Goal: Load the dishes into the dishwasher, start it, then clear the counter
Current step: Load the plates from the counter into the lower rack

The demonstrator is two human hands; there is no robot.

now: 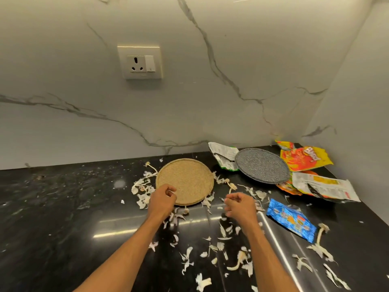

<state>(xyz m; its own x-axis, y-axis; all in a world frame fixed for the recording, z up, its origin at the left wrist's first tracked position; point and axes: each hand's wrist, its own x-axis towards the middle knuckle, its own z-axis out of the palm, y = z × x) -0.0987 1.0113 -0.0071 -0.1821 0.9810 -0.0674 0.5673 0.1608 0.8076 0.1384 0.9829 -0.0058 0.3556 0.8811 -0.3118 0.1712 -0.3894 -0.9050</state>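
I am reaching both arms out over the black surface (pixel 63 207), which is littered with pale dry peels (pixel 237 260). My left grip (pixel 162 200) is sitting at the near left rim of the round tan plate (pixel 187 178), with its fingers curled in over the edge; I cannot tell whether it is actually grasping the plate or only resting there. My right grip (pixel 240 204) is hovering just to the right of that plate, above the scattered peels, with its fingers hanging loosely curled and released, grasping nothing that I can make out. The tan plate is lying flat on the surface near the wall, ringed by peels on both sides. A 2nd plate, the grey speckled plate (pixel 262 165), is lying further right towards the corner, resting on top of crumpled wrappers: a silver wrapper (pixel 223 154) is sticking out from under its left side, a red and yellow wrapper (pixel 303 159) is lying at its right, and a white wrapper (pixel 324 187) is spreading out in front of it. A blue wrapper (pixel 291 220) is lying alone on the surface, near my right grip. On the marble wall (pixel 210 102) above, a wall socket (pixel 140 63) is showing.
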